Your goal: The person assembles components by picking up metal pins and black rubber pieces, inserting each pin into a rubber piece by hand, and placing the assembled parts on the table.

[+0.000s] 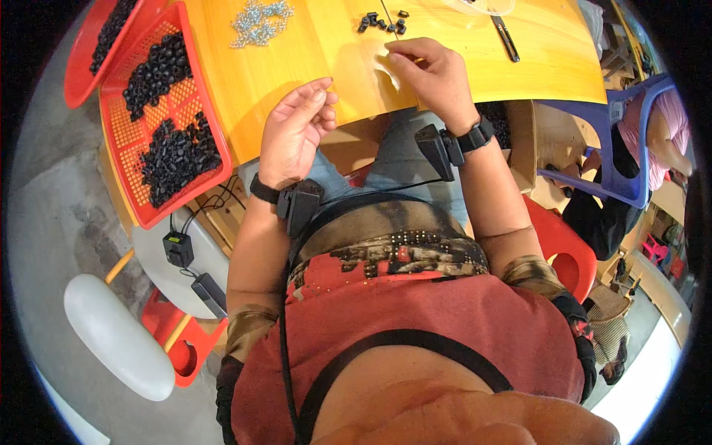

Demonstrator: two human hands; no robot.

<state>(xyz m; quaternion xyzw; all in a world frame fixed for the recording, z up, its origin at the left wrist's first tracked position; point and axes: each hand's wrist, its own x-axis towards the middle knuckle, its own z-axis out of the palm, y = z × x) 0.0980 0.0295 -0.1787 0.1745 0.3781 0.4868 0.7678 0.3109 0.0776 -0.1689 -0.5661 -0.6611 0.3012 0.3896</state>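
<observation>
My left hand (302, 122) is raised at the near edge of the yellow table (319, 44), palm turned inward, thumb laid against the curled fingers. A tiny dark spot shows at its fingertips, too small to name. My right hand (437, 74) hovers over the table to the right, thumb and forefinger closed together; whatever they hold, if anything, cannot be made out. Just beyond the right fingertips lie several small black plastic parts (384, 24). Farther left is a pile of small shiny silver metal parts (261, 22).
At the left stands a red basket (226, 159) with black round parts (157, 74) and small black pieces (178, 156). A black-handled cutter (506, 38) lies right of the black parts. A person (649, 141) sits by a blue chair (630, 178) at the right.
</observation>
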